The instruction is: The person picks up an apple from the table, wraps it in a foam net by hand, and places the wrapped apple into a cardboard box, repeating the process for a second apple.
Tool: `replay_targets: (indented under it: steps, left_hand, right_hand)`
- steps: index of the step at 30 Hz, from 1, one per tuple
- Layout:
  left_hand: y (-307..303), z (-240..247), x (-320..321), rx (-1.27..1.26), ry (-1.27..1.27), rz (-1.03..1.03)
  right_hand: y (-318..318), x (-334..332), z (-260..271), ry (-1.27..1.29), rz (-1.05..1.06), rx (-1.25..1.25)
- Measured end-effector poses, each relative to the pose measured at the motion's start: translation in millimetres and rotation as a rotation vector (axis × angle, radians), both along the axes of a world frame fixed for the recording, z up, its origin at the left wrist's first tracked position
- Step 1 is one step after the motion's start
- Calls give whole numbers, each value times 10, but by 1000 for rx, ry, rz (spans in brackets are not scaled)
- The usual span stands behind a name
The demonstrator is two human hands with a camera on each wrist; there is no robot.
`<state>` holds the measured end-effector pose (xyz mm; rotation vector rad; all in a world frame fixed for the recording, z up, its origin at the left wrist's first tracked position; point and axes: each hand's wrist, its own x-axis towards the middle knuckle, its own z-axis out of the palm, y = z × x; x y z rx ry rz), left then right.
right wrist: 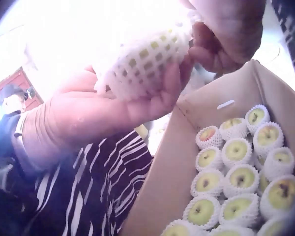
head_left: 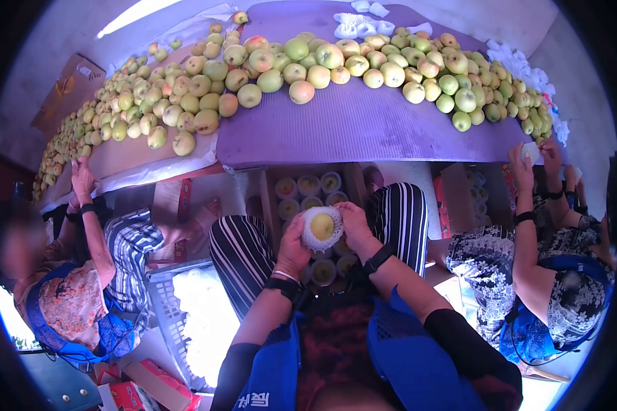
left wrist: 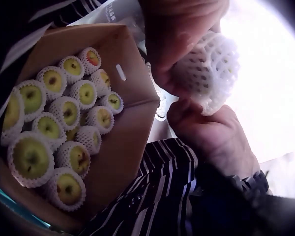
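Observation:
My left hand (head_left: 293, 248) holds an apple (head_left: 321, 227), yellow-green, dressed in a white foam net (right wrist: 142, 69) and cupped in the palm. Seen in the right wrist view, the net stretches over the apple's side with green showing through its holes. My right hand (head_left: 354, 225) pinches the edge of the net with thumb and fingers. Both hands are above a cardboard box (left wrist: 120, 88) between the knees. Rows of netted apples (left wrist: 69, 112) stand in that box, their tops showing.
A long heap of bare apples (head_left: 267, 68) covers the far part of the purple table (head_left: 295, 130). A crate of white foam nets (head_left: 199, 315) stands at the left. People sit on both sides, one with a hand (head_left: 83, 179) at the heap. White nets (head_left: 363, 26) lie behind the apples.

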<state>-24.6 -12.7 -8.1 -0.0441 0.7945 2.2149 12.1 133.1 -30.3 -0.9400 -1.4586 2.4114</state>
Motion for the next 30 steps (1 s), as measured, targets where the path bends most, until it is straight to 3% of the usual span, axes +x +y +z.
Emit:
replay_targets:
  steps: [3, 5, 12, 14, 18, 20, 21, 23, 24, 26, 30]
  left_hand:
    - [16, -97, -21, 33, 3, 90]
    - [-5, -186, -61, 72, -79, 148]
    - [-1, -33, -55, 137, -364, 233]
    - [-7, -32, -64, 193, -422, 227]
    - [-41, -42, -80, 154, -406, 158]
    - [-32, 76, -67, -71, -345, 98]
    - [-32, 83, -62, -73, -352, 97]
    - [-47, 76, -72, -211, -284, -80]
    - [-60, 10, -89, -212, -293, -80]
    - [-97, -175, -110, -303, -175, -255]
    - [-111, -50, -100, -451, -93, -332]
  right_hand:
    - [-23, 39, 77, 5, 29, -150]
    - [-42, 99, 333, 64, 180, -329]
    - [-73, 144, 215, 148, 405, -442]
    - [-69, 148, 179, -59, 482, -146]
    - [-17, 159, 185, -114, 545, 14]
    - [85, 137, 249, -164, 414, 238]
    - [101, 133, 312, -171, 414, 235]
    - [125, 126, 442, 146, 515, 204]
    - [125, 135, 462, 138, 517, 201]
    - [105, 169, 457, 203, 773, 220]
    - [64, 180, 338, 141, 948, 253]
